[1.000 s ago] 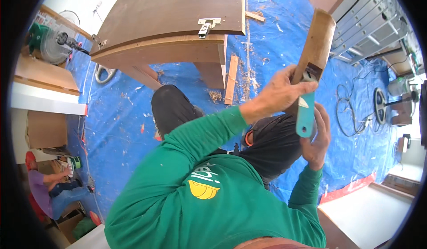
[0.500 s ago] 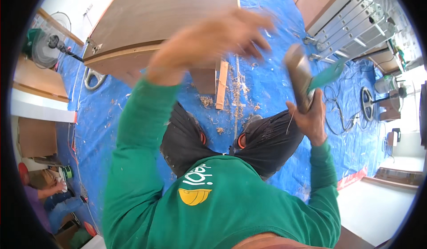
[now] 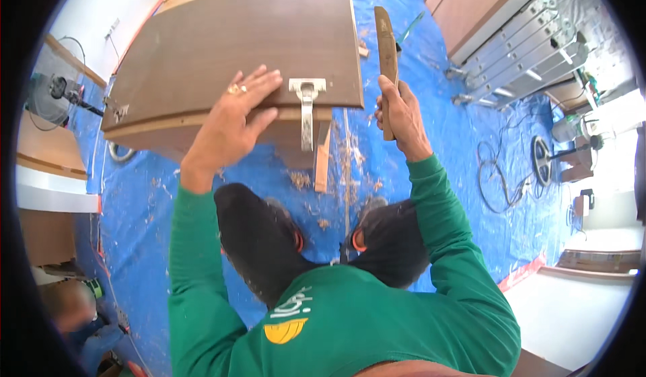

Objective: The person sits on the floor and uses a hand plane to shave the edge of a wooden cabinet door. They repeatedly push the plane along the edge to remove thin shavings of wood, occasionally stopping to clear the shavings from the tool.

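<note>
Resting left hand flat, grasping nothing, on brown panel | clasping wooden plane in right hand | probably stiff, moderately heavy, smooth-sided; best gripped mid-body

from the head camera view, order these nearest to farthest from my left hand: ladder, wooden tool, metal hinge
From your left hand:
1. Metal hinge: just right of the fingers, at the near edge of the brown board
2. Wooden tool: farther right, held in your right hand
3. Ladder: farthest, toward the upper right
</note>
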A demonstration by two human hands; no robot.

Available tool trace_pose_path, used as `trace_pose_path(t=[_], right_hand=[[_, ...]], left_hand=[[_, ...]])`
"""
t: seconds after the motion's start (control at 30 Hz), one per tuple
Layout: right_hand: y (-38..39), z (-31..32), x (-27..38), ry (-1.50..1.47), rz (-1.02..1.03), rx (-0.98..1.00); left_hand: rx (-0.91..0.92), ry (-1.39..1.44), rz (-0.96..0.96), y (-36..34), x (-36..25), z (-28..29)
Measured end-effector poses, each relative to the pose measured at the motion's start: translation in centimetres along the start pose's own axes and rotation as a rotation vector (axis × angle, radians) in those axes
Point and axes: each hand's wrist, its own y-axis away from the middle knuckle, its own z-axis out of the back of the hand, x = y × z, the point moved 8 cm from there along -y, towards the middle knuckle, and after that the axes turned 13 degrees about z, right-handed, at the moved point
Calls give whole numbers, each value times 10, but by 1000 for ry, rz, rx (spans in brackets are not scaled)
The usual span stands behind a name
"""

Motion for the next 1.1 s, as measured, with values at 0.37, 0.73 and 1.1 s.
trace_pose_path(t=[0.37, 0.73, 1.1], right_hand=[[-245, -39, -7, 566, 369, 111], [-269, -68, 11, 348, 205, 210], [59, -31, 47, 405, 90, 173]], left_hand=[[-70, -362, -83, -38, -24, -11], [-67, -349, -91, -35, -19, -13], [-130, -432, -93, -25, -6, -16]])
